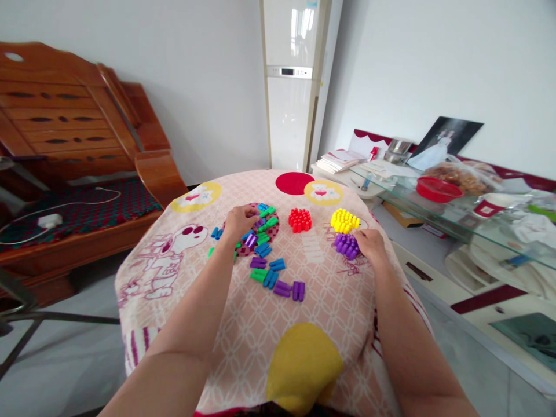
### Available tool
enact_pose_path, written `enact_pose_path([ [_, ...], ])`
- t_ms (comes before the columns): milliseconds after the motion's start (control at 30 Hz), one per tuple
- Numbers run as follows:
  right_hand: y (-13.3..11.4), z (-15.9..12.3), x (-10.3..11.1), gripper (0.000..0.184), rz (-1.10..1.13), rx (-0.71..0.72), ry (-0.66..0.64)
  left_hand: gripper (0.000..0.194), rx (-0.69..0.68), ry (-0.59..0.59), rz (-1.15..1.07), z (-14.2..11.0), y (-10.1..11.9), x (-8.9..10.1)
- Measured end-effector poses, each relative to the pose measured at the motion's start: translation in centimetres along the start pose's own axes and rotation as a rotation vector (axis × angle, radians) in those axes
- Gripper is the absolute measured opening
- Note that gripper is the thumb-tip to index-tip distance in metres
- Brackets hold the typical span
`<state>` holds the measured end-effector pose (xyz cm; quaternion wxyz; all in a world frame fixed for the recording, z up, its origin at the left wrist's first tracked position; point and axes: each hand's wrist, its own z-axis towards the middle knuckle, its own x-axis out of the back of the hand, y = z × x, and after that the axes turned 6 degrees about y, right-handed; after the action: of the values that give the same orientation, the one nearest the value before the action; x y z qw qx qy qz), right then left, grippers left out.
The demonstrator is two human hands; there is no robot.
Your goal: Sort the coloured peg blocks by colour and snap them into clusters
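A yellow spot (304,362) on the cloth (237,347) lies by the near edge of the table (124,281). Past it, near the middle of the table, are 2 purple pieces (298,291) side by side, then a blue piece (270,280) next to a green piece (259,274). They look like hard plastic, so each should be very light and stiff, maybe a bit slippery, and not easy to break. The best pinch is with thumb and finger across the 2 long sides.

Farther on, toward the right edge, the right hand (370,244) has its fingertips at a purple bunch (346,247). I can't tell if it grips any. The left hand (241,222) bends its fingers over a loose pile (263,238), left of the middle. Its tips are partly hidden, so I can't tell if they hold a piece.

The yellow bunch (344,220) sits just past the purple bunch, and the red bunch (300,220) sits between the hands. These bits seem to stand up close together, so hold them by their tops, or some could tip over.
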<state>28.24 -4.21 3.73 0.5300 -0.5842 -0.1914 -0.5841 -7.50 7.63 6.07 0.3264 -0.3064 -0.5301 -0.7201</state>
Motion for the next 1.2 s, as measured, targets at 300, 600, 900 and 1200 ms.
enact_pose_path([
  [300,0.6,0.2,-0.8,0.042,-0.027,0.027,0.03,0.022,-0.304,-0.128,-0.08,-3.0,9.3,-5.5],
  [600,0.5,0.3,-0.7,0.04,0.046,0.002,0.022,0.022,-0.336,-0.238,-0.09,-4.5,14.6,-11.8],
  [900,0.0,0.3,-0.2,0.04,0.025,-0.013,0.005,0.032,-0.288,-0.345,-0.162,-4.7,15.0,-11.5],
  [1200,0.8,0.3,-1.0,0.04,0.044,0.014,0.036,0.037,-0.286,-0.279,-0.154,-5.3,12.8,-8.5],
])
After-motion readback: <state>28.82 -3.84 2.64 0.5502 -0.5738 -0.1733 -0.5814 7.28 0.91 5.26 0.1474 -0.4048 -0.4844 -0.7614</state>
